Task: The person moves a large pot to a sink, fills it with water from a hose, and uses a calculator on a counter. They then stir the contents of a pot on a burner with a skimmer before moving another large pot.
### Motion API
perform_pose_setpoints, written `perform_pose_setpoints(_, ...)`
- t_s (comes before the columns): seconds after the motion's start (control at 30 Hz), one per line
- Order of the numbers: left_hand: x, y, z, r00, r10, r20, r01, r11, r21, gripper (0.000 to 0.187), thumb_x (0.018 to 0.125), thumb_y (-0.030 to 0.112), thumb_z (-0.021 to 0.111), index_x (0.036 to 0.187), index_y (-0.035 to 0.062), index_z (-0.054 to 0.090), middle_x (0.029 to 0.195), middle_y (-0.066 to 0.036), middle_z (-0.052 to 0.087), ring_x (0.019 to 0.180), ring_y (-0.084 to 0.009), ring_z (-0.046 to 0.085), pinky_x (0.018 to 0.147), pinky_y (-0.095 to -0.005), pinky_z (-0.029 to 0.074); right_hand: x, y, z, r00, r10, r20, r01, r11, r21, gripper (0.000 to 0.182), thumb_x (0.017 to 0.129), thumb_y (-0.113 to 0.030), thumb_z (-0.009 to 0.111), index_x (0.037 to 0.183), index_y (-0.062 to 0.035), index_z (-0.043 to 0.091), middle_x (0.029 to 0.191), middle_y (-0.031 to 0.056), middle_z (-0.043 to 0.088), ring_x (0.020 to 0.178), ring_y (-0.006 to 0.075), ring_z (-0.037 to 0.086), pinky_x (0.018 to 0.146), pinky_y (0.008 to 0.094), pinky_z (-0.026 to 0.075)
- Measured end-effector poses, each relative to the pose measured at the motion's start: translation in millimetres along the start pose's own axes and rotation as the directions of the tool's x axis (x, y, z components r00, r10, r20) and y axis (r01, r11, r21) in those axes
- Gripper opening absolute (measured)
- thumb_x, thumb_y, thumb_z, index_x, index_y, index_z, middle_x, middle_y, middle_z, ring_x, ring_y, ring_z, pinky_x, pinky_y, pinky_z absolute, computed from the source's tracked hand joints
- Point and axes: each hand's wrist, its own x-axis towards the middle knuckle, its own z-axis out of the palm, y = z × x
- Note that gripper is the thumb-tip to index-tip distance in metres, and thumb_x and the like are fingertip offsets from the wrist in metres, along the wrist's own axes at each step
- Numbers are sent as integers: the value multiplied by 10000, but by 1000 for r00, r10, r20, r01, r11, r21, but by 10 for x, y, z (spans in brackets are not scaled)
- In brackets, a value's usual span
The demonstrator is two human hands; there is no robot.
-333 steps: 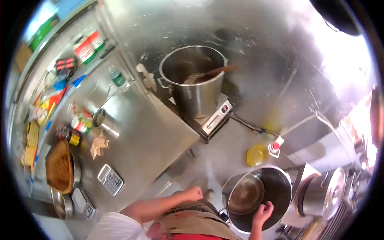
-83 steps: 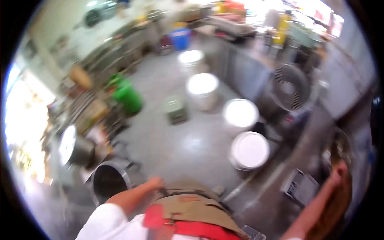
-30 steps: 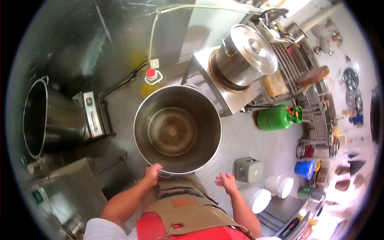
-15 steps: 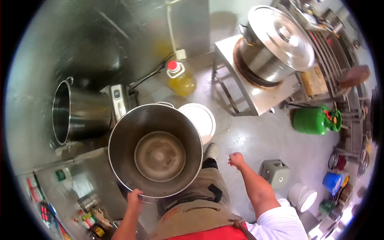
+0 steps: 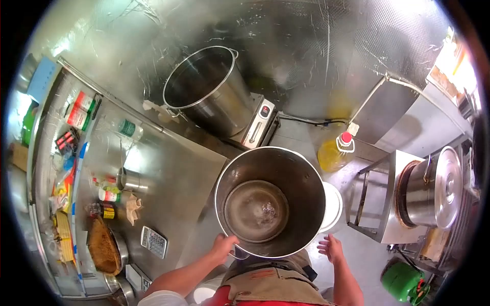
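Observation:
A big steel pot [image 5: 258,211] without a lid stands in front of my body, its inside showing a stained, dull bottom. My left hand [image 5: 224,248] is closed round the handle at the pot's near left rim. To the right of the pot, my right hand [image 5: 332,248] hangs apart from it, fingers spread, holding nothing. Behind the pot's right side a white round lid or bucket top [image 5: 332,206] partly shows. A second tall open pot [image 5: 209,92] stands beyond, beside an induction cooker [image 5: 259,122] with a lit display.
A steel counter [image 5: 184,178] at left bears a calculator [image 5: 154,242], jars and a steel cup. An oil jug [image 5: 334,153] stands behind right. At right, a lidded pot [image 5: 429,191] sits on a low burner stand [image 5: 390,224], near a green gas cylinder [image 5: 403,281].
The view has swung left, bringing more of the counter into sight. My left hand remains on the pot's handle. My right hand now appears closer to the pot, its fingers more spread.

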Motion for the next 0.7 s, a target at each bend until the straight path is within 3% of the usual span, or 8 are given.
perform_pose_setpoints(0.1, 61, 28, -73, 998, 56, -18, -55, 997, 61, 368, 630, 148, 661, 916, -28, 510, 826, -113, 553, 710, -213, 536, 565, -351, 444, -33, -403, 476, 976, -73, 203, 56, 995, 87, 588, 906, -514, 437, 1175, 5, 493, 1031, 167, 604, 843, 279, 620, 705, 412, 520)
perform_pose_setpoints(0.2, 256, -10, -114, 993, 121, 7, -121, 987, 102, 318, 618, 142, 665, 854, -29, 536, 751, -98, 567, 648, -203, 544, 566, -343, 444, -274, -723, 950, 973, -230, 29, 229, 937, -262, 543, 886, -434, 546, 1211, -3, 499, 1105, 152, 595, 960, 214, 585, 790, 405, 499)
perform_pose_setpoints(0.3, 327, 154, -153, 983, 173, 55, -177, 982, 73, 296, 605, 134, 664, 821, -33, 549, 735, -100, 581, 667, -190, 561, 581, -336, 445, -100, -591, 927, 990, -130, 61, 137, 982, -131, 470, 878, -269, 578, 1229, 22, 463, 1093, 158, 588, 890, 276, 609, 650, 405, 544)
perform_pose_setpoints(0.33, 335, 211, -157, 980, 191, 59, -196, 978, 78, 297, 604, 133, 663, 821, -33, 547, 733, -99, 579, 665, -189, 558, 581, -334, 444, -144, -612, 969, 994, -89, 61, 96, 987, -128, 428, 885, -233, 555, 1221, 18, 467, 1087, 163, 589, 894, 289, 611, 679, 425, 553)
perform_pose_setpoints(0.43, 427, 394, -169, 975, 198, 103, -207, 974, 89, 269, 618, 140, 658, 809, -13, 548, 737, -95, 563, 660, -190, 537, 569, -342, 433, -149, -585, 999, 996, -83, 36, 87, 991, -101, 410, 895, -237, 542, 1210, 16, 469, 1082, 161, 590, 888, 290, 615, 720, 436, 552)
perform_pose_setpoints(0.57, 470, 849, -125, 985, 101, 141, -120, 984, 129, 235, 640, 183, 649, 794, 21, 575, 762, -97, 550, 682, -191, 519, 538, -354, 412, -413, -629, 1073, 980, -186, 66, 183, 982, 48, 457, 915, -353, 499, 1193, 9, 470, 1062, 170, 594, 783, 254, 623, 632, 372, 533)
perform_pose_setpoints(0.6, 501, 937, -96, 987, 56, 148, -76, 988, 135, 240, 644, 197, 646, 792, 21, 578, 751, -96, 545, 673, -193, 513, 531, -351, 407, -337, -476, 993, 976, -219, 3, 218, 975, 46, 513, 916, -431, 462, 1209, -9, 465, 967, 141, 616, 675, 205, 597, 584, 332, 494)
perform_pose_setpoints(0.7, 723, 1111, 89, 992, 13, 128, -25, 995, 94, 264, 654, 235, 640, 793, 17, 584, 720, -88, 520, 666, -203, 495, 515, -344, 394, -586, -268, 817, 970, -227, -90, 229, 973, 19, 578, 913, -437, 461, 1251, 29, 409, 1022, 182, 603, 698, 227, 597, 595, 348, 496)
